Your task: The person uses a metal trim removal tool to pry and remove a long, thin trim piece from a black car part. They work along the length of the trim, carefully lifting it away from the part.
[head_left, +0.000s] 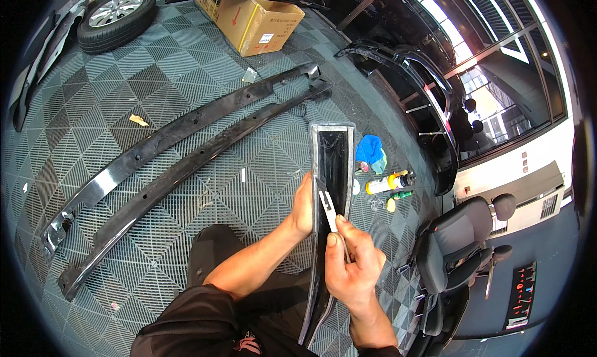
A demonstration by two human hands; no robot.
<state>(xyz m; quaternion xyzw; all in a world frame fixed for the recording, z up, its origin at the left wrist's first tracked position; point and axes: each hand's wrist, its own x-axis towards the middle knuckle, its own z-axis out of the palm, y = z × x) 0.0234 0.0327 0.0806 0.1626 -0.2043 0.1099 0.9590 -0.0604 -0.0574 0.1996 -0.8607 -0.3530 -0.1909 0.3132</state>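
Upright before me stands a long, narrow black car trim panel (336,164), hollow on the side facing me, with a grey strip along its rim. My left hand (303,211) grips its left edge, the fingers partly hidden behind it. In my right hand (354,267) is a snap-off utility knife (329,209) with a pale handle, pinched between thumb and fingers. The blade points up and lies close to the panel's left rim; whether it touches the strip I cannot tell.
Two long black trim pieces (161,133) (205,152) lie on the tiled floor at left. Behind them are a cardboard box (264,31) and a wheel (118,15). Right of the panel sit a blue cloth (369,151) and bottles (388,183). Car seats (457,233) stand further right.
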